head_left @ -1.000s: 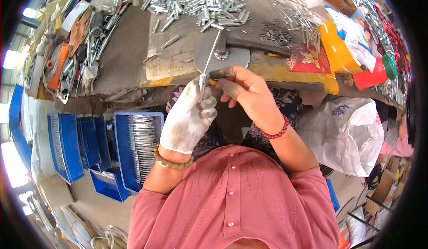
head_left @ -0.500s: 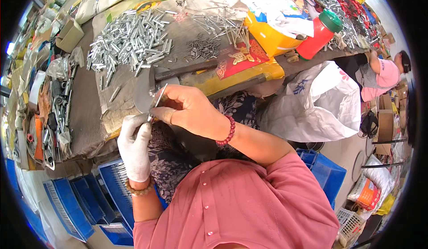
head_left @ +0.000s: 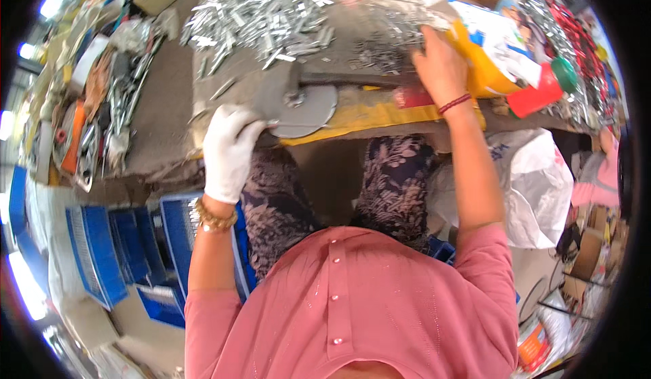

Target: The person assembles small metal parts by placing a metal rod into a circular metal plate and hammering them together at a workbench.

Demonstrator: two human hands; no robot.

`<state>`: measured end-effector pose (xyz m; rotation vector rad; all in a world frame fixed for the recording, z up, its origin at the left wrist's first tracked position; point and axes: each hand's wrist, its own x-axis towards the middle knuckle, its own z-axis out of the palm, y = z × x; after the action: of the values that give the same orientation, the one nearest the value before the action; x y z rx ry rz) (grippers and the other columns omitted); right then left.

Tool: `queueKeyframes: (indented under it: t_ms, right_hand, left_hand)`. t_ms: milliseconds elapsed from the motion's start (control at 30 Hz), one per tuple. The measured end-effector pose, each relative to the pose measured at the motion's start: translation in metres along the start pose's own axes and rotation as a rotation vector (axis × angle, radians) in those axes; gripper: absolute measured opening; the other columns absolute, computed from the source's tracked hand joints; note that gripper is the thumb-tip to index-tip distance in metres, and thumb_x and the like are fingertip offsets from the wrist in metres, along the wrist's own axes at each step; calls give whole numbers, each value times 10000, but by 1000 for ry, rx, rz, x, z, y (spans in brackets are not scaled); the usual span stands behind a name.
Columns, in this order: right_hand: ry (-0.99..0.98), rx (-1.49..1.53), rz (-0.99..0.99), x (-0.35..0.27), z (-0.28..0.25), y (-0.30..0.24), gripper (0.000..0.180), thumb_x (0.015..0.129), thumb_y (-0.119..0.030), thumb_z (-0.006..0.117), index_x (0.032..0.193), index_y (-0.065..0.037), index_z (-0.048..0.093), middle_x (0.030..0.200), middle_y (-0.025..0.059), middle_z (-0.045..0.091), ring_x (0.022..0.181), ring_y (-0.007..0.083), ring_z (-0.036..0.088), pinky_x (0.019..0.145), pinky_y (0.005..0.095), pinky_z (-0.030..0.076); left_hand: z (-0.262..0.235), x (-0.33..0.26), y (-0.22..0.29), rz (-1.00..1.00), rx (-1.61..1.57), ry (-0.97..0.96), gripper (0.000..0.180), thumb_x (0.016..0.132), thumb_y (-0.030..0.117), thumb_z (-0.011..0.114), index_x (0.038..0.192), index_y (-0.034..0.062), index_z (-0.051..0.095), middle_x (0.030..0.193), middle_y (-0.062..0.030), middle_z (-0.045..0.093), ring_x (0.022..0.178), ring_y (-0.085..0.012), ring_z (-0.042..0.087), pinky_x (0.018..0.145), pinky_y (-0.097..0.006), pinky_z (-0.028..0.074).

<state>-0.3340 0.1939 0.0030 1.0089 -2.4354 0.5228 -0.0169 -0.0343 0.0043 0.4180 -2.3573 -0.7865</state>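
Note:
My left hand (head_left: 230,152), in a white glove, is closed at the table's front edge. Its fingertips pinch a small thin metal piece (head_left: 272,124) at the rim of a round grey metal disc (head_left: 317,111). On the disc rests a hammer (head_left: 356,80), its dark handle pointing right. My bare right hand (head_left: 442,70) reaches over the table to the heap of thin metal pins (head_left: 397,23). Motion smears its fingers, so whether they hold anything is unclear. Left of that hand is a pile of small dark pieces (head_left: 378,54).
A large heap of silvery metal tubes (head_left: 261,19) covers the table's far left. Right of my right hand stand a yellow packet (head_left: 485,63) and a red bottle with a green cap (head_left: 536,99). Blue bins (head_left: 95,253) are below left; a white sack (head_left: 536,182) hangs at right.
My hands have parted. The right hand has moved away and right to the pin heap, while the left stays near the disc with a small metal piece. The view has shifted.

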Motion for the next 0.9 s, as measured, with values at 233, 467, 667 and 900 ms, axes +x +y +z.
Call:
queueKeyframes:
  t_ms: [233, 467, 667, 900]
  right_hand:
    - [-173, -90, 55, 14, 4, 0, 308, 895, -109, 650, 1195, -41, 643, 1031, 214, 739, 1000, 417, 719, 845, 529, 571]
    - [-475, 1159, 364, -33, -59, -58, 380, 913, -51, 592, 1289, -15, 627, 984, 70, 694, 800, 133, 670, 738, 287, 569]
    - [-563, 1289, 131, -88, -67, -149, 259, 977, -5, 638, 1235, -23, 653, 931, 80, 684, 764, 150, 681, 693, 288, 541]
    - [-465, 1026, -73, -92, -63, -179, 243, 892, -18, 696, 1134, -34, 674, 903, 184, 698, 719, 341, 683, 672, 379, 546]
  left_hand:
    - [-5, 0, 10, -13, 95, -89, 140, 849, 118, 793, 981, 73, 791, 931, -108, 677, 940, -297, 661, 848, -386, 531]
    - [0, -5, 5, -3, 105, -48, 154, 883, 140, 785, 1023, 76, 787, 909, -102, 672, 902, -297, 660, 822, -384, 529]
    - [8, -25, 35, -556, -734, 42, 169, 1040, 210, 691, 1036, 41, 708, 874, -17, 626, 787, -111, 574, 709, -276, 475]
    - [20, -43, 56, -720, -1289, 127, 201, 1098, 276, 626, 1123, 77, 632, 942, 28, 590, 757, -54, 523, 639, -211, 421]
